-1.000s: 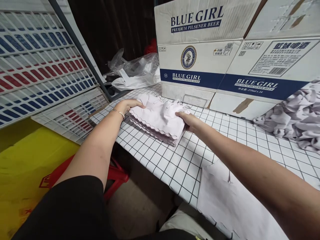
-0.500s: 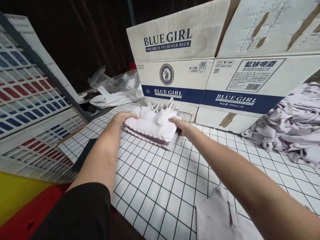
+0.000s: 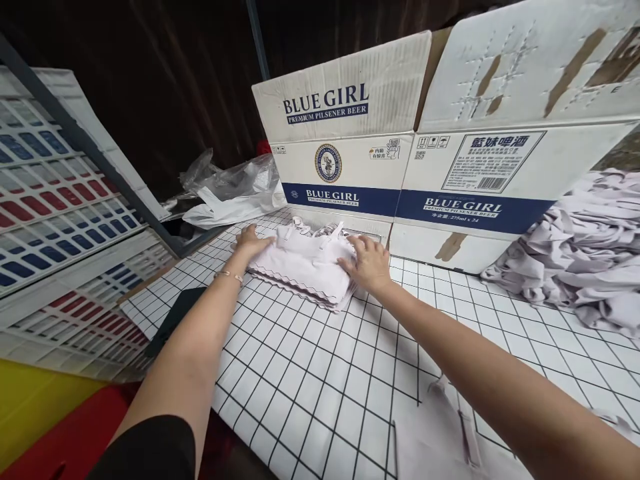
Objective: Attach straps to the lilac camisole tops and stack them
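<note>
A neat stack of pale pink strappy tops (image 3: 305, 267) with scalloped hems lies flat on the gridded tabletop (image 3: 300, 360), its straps toward the cardboard. My left hand (image 3: 251, 243) rests at the stack's left edge, fingers spread, thumb touching the cloth. At the right edge, my right hand (image 3: 369, 261) is open too, its thumb on the top garment and its fingers apart. Nearer to me, partly under my right forearm, lies another pale pink garment (image 3: 435, 433) with a strap.
An opened-out beer carton (image 3: 340, 160) stands upright behind the stack. To the right is a heap of pale pink garments (image 3: 590, 247). Clear plastic bags (image 3: 235, 187) lie at the back left. White slatted crates (image 3: 55, 193) stand left, and a dark flat object (image 3: 175, 317) sits by my left forearm.
Both hands have loosened from the sides of the stack and spread their fingers. The top garment now lies flatter and lined up with those below. The camera view has tilted slightly.
</note>
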The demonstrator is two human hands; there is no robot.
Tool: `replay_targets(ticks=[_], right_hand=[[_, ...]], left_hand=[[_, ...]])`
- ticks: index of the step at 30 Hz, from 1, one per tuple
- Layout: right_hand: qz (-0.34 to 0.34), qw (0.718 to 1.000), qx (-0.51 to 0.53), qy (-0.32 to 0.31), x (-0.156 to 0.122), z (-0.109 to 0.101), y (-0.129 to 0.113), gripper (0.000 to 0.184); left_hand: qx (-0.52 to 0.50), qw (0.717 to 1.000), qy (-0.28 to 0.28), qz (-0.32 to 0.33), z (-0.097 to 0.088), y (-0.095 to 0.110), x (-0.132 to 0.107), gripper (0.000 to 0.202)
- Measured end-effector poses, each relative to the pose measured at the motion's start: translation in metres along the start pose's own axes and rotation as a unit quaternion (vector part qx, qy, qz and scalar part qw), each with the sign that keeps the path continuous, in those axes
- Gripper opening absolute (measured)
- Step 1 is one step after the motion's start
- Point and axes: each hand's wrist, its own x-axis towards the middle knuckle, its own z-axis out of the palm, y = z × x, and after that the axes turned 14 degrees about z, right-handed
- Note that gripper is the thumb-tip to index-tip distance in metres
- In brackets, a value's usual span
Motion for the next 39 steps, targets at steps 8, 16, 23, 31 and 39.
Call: replay_targets(ticks=[8,16,23,31,39], right_hand=[[0.013,1.0,-0.014,0.006,-0.028,-0.07,0.019,0.064],[0.336,0.938,-0.065,0.06,-0.249,-0.246,0.219,0.04],[0.42,0.907,-0.041,-0.018,-0.393,-0.202,0.249,0.045],[0.38,0.924,-0.003,-0.049,-0.397,-0.195,0.232,0.019],[0.36,0.922,0.129,-0.054,-0.4,-0.196,0.234,0.023]], left_hand=[[0.181,0.979,0.044,0.079,0.033,0.069,-0.038,0.075],[-0.034,0.96,-0.153,0.233,0.09,0.156,-0.262,0.027],[0.104,0.962,-0.139,0.209,0.133,0.179,-0.395,0.03],[-0.089,0.973,-0.171,0.125,0.123,0.196,-0.393,0.025],[-0.252,0.937,-0.226,0.089,0.121,0.198,-0.396,0.038]])
